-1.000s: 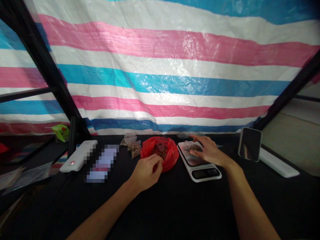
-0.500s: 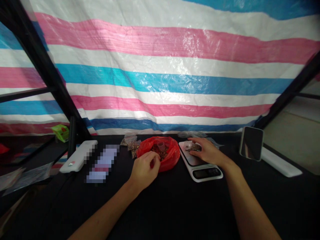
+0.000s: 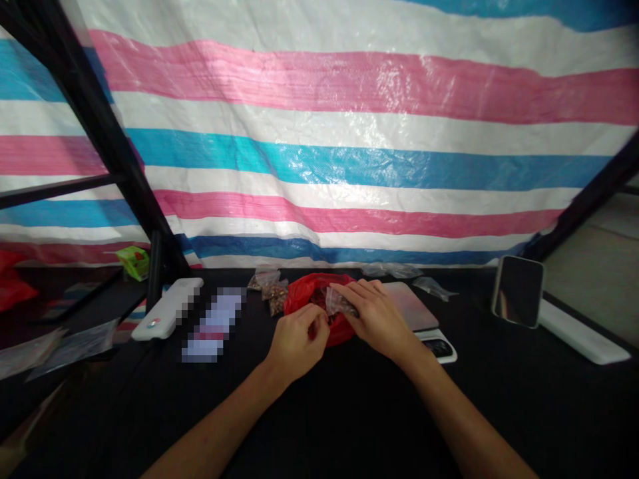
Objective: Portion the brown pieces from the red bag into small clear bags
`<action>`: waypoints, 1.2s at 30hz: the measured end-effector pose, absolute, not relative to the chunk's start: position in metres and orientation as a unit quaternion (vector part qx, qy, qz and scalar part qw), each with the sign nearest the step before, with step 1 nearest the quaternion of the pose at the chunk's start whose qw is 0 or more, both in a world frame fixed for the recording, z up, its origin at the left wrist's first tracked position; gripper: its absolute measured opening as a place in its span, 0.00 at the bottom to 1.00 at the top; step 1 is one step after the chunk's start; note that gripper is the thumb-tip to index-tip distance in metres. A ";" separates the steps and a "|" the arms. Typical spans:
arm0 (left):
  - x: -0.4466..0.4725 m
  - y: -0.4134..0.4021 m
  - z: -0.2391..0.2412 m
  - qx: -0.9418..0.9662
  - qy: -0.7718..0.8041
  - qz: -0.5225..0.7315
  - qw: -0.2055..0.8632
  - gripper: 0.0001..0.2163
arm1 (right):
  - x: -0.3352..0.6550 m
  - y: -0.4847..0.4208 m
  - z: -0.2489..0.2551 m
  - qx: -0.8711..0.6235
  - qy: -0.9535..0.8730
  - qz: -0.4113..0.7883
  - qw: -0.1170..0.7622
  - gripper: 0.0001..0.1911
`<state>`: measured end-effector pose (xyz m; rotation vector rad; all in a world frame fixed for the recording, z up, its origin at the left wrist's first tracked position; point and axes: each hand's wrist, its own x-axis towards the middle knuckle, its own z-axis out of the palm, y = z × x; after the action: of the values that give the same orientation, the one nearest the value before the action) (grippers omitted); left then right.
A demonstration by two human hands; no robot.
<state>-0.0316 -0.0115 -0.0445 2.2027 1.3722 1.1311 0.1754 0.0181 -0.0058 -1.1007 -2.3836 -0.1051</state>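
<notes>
A red plastic bag (image 3: 305, 293) of small brown bits lies open on the black table (image 3: 349, 412). My left hand (image 3: 295, 340) is curled at the bag's near edge, fingers closed on the red plastic. My right hand (image 3: 375, 316) holds a small clear packet (image 3: 335, 301) of brown bits over the red bag. The white kitchen scale (image 3: 418, 314) sits just right of my right hand, its pan bare.
Small filled clear packets (image 3: 269, 291) lie left of the red bag; empty clear bags (image 3: 399, 271) rest behind the scale. A white device (image 3: 167, 309), a blurred paper (image 3: 212, 324), a dark phone-like mirror (image 3: 518, 291) on a white bar (image 3: 582, 332), black frame poles and a striped tarp surround the table.
My right hand lifted the small clear packet off the scale and carried it left to the red bag. The left hand stayed at the bag's edge.
</notes>
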 end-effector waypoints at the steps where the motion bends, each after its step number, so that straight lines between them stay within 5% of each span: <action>1: -0.031 -0.012 -0.045 0.770 0.479 0.394 0.154 0.10 | 0.172 0.018 -0.008 -0.410 -0.880 -0.047 0.237 0.28; 13: -0.031 -0.011 -0.046 0.759 0.484 0.401 0.168 0.09 | 0.174 0.022 -0.019 -0.441 -0.864 -0.021 0.242 0.27; 23: -0.032 -0.010 -0.047 0.755 0.487 0.403 0.176 0.09 | 0.189 0.040 -0.021 -0.405 -0.731 0.283 0.470 0.21; 27: -0.032 -0.010 -0.047 0.762 0.472 0.403 0.186 0.09 | 0.212 0.049 -0.014 -0.453 -0.709 0.223 0.492 0.21; 31: -0.033 -0.010 -0.047 0.766 0.464 0.400 0.193 0.09 | 0.250 0.054 -0.009 -0.557 -0.734 0.055 0.384 0.22; 36: -0.034 -0.010 -0.049 0.771 0.460 0.391 0.201 0.09 | 0.282 0.050 -0.014 -0.594 -0.768 0.115 0.210 0.34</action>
<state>-0.0344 -0.0102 -0.0487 2.1545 1.2852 1.0919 0.2821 0.0501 -0.0139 -1.6517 -2.1344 0.3196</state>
